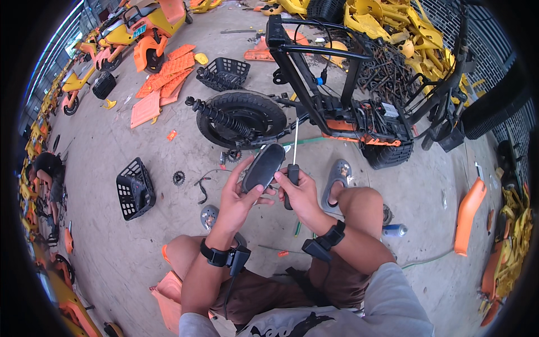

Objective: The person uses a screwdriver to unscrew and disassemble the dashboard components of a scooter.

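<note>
My left hand (238, 197) grips a flat, dark oval part (265, 167) with rounded ends. It is tilted, its dark face turned up towards me; its exact kind cannot be made out. In my right hand (305, 196) is a screwdriver (292, 175), its black handle in my fingers and its metal shaft pointing up and away. My right thumb touches the oval part's right edge. Just beyond both hands lies a wheel with a black tyre (244, 118), attached to a stripped black scooter frame (323, 106). A shock absorber (222, 119) lies across the wheel.
Black baskets (135, 189) (223, 73) stand on the concrete floor. Left of my hands lie a sprocket (178, 178) and a short cable (202, 192). Orange panels (168, 73), yellow shells (387, 25) and a spray can (394, 230) lie around. Another person (49, 174) works at far left.
</note>
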Available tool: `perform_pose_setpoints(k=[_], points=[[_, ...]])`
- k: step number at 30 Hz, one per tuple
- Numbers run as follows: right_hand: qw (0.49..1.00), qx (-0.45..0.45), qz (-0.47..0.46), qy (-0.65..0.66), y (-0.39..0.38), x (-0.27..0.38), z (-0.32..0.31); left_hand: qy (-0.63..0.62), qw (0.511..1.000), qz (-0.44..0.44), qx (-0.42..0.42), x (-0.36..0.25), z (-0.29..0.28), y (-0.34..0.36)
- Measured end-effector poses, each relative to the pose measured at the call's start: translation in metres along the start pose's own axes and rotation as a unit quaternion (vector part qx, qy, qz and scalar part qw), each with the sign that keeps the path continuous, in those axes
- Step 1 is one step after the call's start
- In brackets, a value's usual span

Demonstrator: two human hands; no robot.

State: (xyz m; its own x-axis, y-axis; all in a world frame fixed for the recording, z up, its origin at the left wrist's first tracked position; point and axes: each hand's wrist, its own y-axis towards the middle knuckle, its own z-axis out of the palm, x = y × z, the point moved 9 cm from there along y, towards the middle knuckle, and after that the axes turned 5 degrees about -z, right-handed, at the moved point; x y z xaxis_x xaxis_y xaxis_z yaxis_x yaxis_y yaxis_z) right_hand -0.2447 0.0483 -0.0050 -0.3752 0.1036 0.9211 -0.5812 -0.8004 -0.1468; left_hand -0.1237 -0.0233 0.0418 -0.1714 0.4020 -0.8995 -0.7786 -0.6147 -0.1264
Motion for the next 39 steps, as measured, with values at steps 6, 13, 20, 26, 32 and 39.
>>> perform_pose_setpoints(k=[6,13,20,26,32,39], points=[[0.999,-0.002,-0.053,-0.007,0.001,0.003,0.0,-0.063,0.997,-0.04,0.007,0.006,0.002,0.001],[0.999,0.017,-0.033,-0.009,0.005,0.005,0.001,-0.073,0.995,-0.057,-0.021,0.006,0.0,0.001],[0.996,0.033,0.008,0.078,0.003,0.006,0.001,-0.113,0.991,-0.065,-0.025,0.009,-0.008,0.003],[0.998,0.048,-0.015,0.043,0.003,0.008,0.004,-0.108,0.992,-0.069,-0.011,0.013,-0.007,0.004],[0.999,0.033,-0.013,0.017,0.003,0.006,0.003,-0.079,0.995,-0.052,-0.008,0.012,-0.005,0.004],[0.999,0.036,0.003,0.01,0.004,0.005,0.004,-0.097,0.993,-0.064,-0.013,0.01,-0.008,0.002]])
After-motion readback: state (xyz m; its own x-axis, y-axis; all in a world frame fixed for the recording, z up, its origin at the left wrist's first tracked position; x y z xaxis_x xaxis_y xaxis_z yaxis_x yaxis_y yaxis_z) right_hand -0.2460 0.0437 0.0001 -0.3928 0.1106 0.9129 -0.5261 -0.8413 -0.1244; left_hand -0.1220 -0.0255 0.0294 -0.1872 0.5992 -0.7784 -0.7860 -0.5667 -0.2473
